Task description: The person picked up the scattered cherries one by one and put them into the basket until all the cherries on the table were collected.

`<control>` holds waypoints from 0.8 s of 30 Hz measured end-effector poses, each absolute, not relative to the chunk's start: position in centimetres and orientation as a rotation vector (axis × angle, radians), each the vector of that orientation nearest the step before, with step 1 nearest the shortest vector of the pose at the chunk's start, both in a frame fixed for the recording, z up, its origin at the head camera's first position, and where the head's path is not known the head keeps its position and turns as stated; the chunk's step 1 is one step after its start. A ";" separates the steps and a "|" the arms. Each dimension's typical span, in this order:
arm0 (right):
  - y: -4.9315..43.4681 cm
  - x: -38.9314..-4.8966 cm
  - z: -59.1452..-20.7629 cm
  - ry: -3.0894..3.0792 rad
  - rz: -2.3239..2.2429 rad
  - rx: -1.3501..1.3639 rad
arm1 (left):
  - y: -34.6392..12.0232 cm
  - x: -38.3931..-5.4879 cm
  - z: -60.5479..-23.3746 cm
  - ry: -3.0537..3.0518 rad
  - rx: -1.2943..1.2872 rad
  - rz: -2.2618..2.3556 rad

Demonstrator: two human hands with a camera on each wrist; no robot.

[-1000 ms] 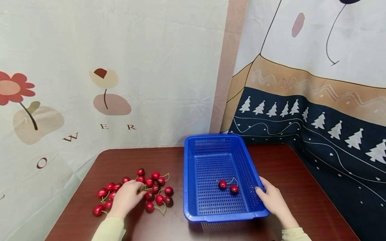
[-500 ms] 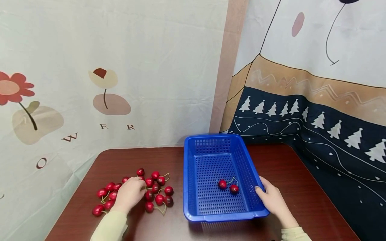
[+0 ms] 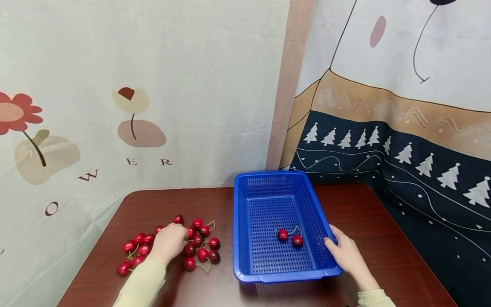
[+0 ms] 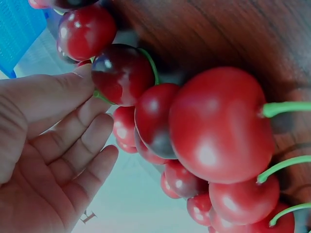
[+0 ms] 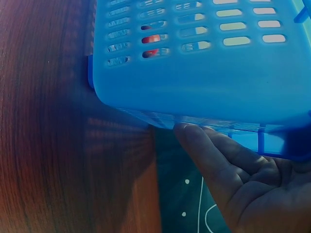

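My left hand [image 3: 168, 242] reaches into the red cherries [image 3: 203, 254] on the left of the table. In the left wrist view its thumb and forefinger pinch at a green stem [image 4: 103, 97] beside a dark red cherry [image 4: 124, 75]; the other fingers are loosely bent. In the head view the hand hides its fingertips and some fruit. My right hand [image 3: 347, 251] grips the right side of a blue perforated basket [image 3: 268, 277], thumb over the rim and fingers [image 5: 194, 138] against the outer wall. Two cherries [image 3: 297, 241] joined by stems lie inside the basket.
The brown table [image 3: 215, 290] has rounded far corners. More cherries [image 3: 129, 246] lie to the left of my left hand. A pale printed cloth [image 3: 215, 106] hangs behind the table, and a dark cloth with white trees [image 3: 383, 162] hangs at the right.
My left hand has moved slightly forward and to the right over the cherries, covering one that showed before. The right hand, the basket and the two cherries in it stay in place.
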State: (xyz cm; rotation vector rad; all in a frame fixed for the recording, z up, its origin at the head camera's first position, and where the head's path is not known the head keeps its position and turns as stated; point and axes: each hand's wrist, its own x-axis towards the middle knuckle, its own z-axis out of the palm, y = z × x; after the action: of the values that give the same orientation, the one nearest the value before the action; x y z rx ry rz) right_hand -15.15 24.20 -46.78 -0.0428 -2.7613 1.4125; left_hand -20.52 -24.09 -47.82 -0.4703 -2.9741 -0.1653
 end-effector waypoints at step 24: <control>24.2 -15.2 -46.9 -2.754 1.398 -0.045 | -24.7 -20.7 -46.0 -2.983 -0.365 -0.226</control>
State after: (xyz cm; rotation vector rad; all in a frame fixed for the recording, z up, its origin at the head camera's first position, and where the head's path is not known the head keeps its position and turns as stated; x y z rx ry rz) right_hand -15.17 24.19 -46.93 -0.0452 -2.7536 1.3977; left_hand -20.69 -24.68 -46.04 -0.3650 -2.9826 -0.2255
